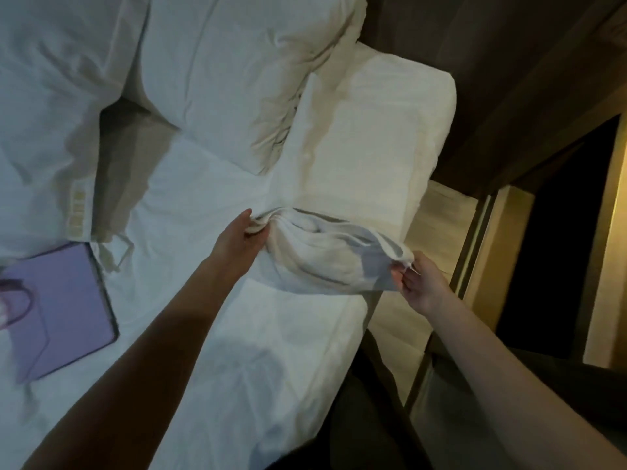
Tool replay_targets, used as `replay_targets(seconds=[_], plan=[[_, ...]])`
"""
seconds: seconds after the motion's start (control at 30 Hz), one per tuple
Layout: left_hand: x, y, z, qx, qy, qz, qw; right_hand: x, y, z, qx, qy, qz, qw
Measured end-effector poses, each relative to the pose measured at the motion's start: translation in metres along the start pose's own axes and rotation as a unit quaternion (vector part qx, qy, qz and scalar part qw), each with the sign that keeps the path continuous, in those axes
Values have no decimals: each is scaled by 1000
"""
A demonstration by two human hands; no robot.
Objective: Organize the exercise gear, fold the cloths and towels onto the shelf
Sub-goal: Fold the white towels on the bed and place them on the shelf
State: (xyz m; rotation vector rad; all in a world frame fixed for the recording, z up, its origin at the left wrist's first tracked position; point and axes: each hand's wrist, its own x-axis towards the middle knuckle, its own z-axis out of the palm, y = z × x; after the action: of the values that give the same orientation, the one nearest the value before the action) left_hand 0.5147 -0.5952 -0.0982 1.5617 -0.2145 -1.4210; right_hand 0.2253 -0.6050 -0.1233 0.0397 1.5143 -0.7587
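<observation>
Holding a white towel (pixel 325 256) between them, both hands are stretched out over the bed (pixel 210 205). The left hand (pixel 242 234) has its fingers closed on one bunched end of the towel, where the cloth gathers into tight pleats. The right hand (pixel 422 284) pinches the opposite end between thumb and fingers, near the right edge of the mattress. The towel hangs slack between the two hands and sags in the middle, with soft wrinkles across it; its lower part seems to touch the white sheet, but I cannot tell this for sure. Behind the towel lies a flat folded white duvet (pixel 373 130), and a rumpled white pillow (pixel 244 72) leans beside it. At the left edge of the bed, well apart from the towel, rests a flat purple case (pixel 64 310) with a looped strap. To the right of the bed stands a light wooden shelf unit (pixel 441 225) against a dark wall.
</observation>
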Motion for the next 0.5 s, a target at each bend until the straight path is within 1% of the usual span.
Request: replay_targets(seconds=[0.03,0.07,0.1,0.13,0.17,0.2,0.23,0.27,0.3,0.4,0.43,0.5], plan=[[12,0,0,3,2,2,1000,6,-5,5,27,-16,9,999],[23,-3,3,20,38,24,999,11,-9,9,40,-29,11,999],[28,-3,8,85,78,43,992,17,-11,13,19,-27,-5,999],[38,-8,9,146,104,51,982,25,-10,16,-43,-7,-39,998],[45,-13,10,231,105,61,965,34,-7,17,-136,27,-87,986],[50,-19,9,292,94,66,950,42,-4,17,-239,63,-139,959],[55,-25,7,332,84,70,937,50,-1,16,-317,81,-182,927],[60,-32,6,360,78,69,927,59,1,15,-365,88,-209,903],[65,-40,3,385,72,60,918,66,3,12,-386,88,-215,893],[74,-59,-4,414,66,7,908,80,7,6,-378,57,-140,913],[78,-65,-6,429,72,-5,900,82,10,5,-392,44,-135,909],[82,-71,-10,482,105,6,870,84,15,2,-410,28,-184,893]])
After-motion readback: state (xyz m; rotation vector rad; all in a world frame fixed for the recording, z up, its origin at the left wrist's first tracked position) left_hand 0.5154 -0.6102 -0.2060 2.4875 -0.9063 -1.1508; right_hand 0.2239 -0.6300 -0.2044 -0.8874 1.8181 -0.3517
